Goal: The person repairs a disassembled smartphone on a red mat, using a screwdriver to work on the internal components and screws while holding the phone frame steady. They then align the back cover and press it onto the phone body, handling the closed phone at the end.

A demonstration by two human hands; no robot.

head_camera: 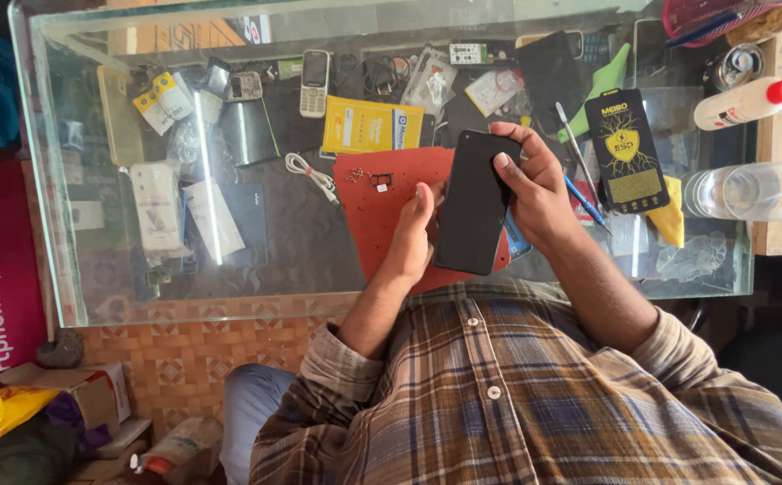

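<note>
Above red mat (382, 211): black phone (474, 202) held in both hands.
Right hand (535, 189) grips its top edge; left hand (413, 233) clasps its side.

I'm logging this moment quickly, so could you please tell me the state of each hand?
Left hand: closed on the lower left edge of the black phone.
Right hand: closed around the phone's upper right side.

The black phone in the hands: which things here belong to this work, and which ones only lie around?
In use: black phone, left hand, right hand, red mat, small tray and screws on it.

Lying about: keypad phone, yellow box, white cable, glue bottle, green pry tool.
</note>
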